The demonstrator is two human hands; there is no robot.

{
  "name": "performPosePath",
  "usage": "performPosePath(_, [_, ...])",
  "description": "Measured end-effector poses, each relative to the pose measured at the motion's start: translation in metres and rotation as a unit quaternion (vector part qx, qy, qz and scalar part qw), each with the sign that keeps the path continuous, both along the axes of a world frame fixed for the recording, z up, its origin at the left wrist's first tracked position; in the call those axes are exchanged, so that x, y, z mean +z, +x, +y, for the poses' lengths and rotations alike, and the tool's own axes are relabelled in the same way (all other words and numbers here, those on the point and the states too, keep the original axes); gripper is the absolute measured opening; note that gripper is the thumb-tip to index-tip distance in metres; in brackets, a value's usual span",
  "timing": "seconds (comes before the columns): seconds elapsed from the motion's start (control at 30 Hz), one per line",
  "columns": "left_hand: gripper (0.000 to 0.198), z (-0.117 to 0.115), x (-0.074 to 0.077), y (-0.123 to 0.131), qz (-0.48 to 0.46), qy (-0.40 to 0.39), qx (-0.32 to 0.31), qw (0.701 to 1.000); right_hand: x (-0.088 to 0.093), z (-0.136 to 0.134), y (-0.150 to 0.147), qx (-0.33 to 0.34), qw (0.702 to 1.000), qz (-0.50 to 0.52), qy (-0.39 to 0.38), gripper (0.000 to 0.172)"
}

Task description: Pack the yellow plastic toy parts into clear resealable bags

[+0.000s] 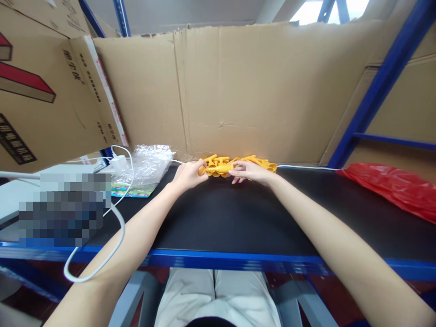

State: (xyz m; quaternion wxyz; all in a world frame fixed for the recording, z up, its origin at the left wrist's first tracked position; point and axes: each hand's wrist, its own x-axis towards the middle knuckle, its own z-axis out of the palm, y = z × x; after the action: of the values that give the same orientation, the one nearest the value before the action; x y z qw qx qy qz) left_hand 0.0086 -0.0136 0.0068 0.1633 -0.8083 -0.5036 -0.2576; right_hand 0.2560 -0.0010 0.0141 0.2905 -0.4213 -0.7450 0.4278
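Observation:
A row of yellow plastic pieces (260,161), with bar-like and rounded ends, lies at the back of the black tabletop, close against the cardboard. My left hand (191,175) is closed on the left end of one long yellow plastic piece (220,168) at the front of the row. At the other end of that same piece, my right hand (251,171) pinches it between thumb and fingers, with some fingers curled below. The exact kind of these pieces is too small to tell, and my hands cover parts of them.
Behind stands a tall cardboard panel (259,91). Clear plastic bags (150,161) and a white charger (119,163) with cables lie left. A red plastic bag (391,186) rests right. A blue edge (225,260) runs along the front; a blue post (374,91) rises right.

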Motion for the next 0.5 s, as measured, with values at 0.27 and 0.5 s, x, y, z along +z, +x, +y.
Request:
performPosePath(0.27, [0.031, 0.0011, -0.0011, -0.0009, 0.007, 0.003, -0.001, 1.0, -0.0015, 0.0028, 0.0019, 0.005, 1.0, -0.002, 0.016, 0.045])
performPosePath(0.5, [0.029, 0.0037, -0.0028, -0.0034, 0.009, 0.005, -0.009, 1.0, -0.0029, 0.0043, 0.0015, -0.009, 1.0, 0.0, 0.029, 0.047])
